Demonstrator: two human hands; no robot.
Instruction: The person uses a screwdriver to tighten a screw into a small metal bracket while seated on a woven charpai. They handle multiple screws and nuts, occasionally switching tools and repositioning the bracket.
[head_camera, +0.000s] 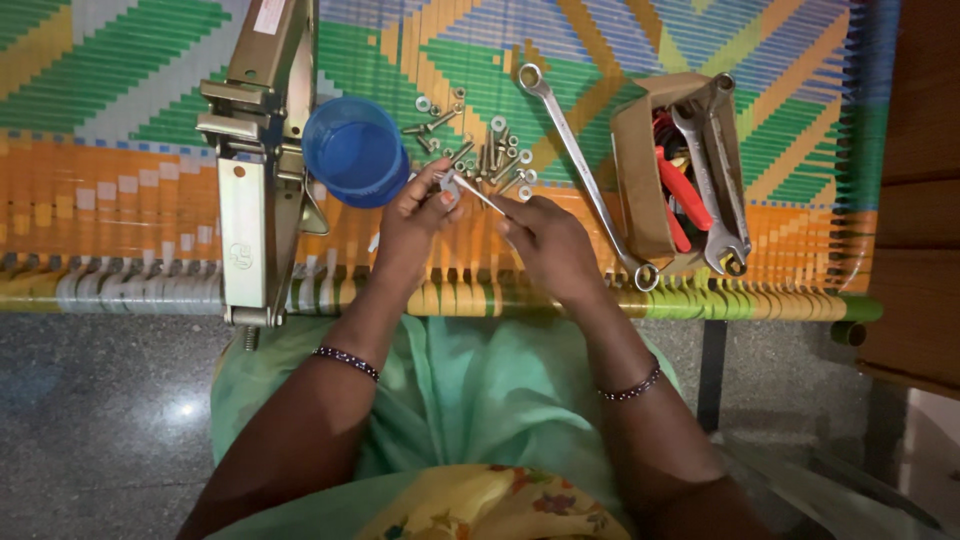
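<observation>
you sat with your green dress (480, 390) over your knees, close to the woven bed (120, 210) with its bright stripes. your arms reached out over its edge, with a bead bracelet on each wrist.

your left hand (415, 225) was curled, and its thumb and fingers pinched a small metal nut (449, 187). your right hand (545, 240) was curled too, and its fingertips pinched the end of a thin metal bolt (478, 194). the bolt lay slanted between your hands, and its other end was at the nut. both were held up just above the bed, in front of you.

it looked like you were at the step of putting the nut on the bolt. the next move called for keeping the bolt steady and straight while the nut turned, so the threads could catch and not slip.

just past your hands stood a blue cup (355, 150). beside it lay a little pile of bolts, nuts and washers (480, 150). a long silver spanner (585, 175) lay to the right of the pile. further right was a brown box (650, 170) with red-handled pliers (685, 195) and more spanners in it. on the left, a big folded metal part (255, 150) ran from the near edge up to the far side of the bed.
</observation>
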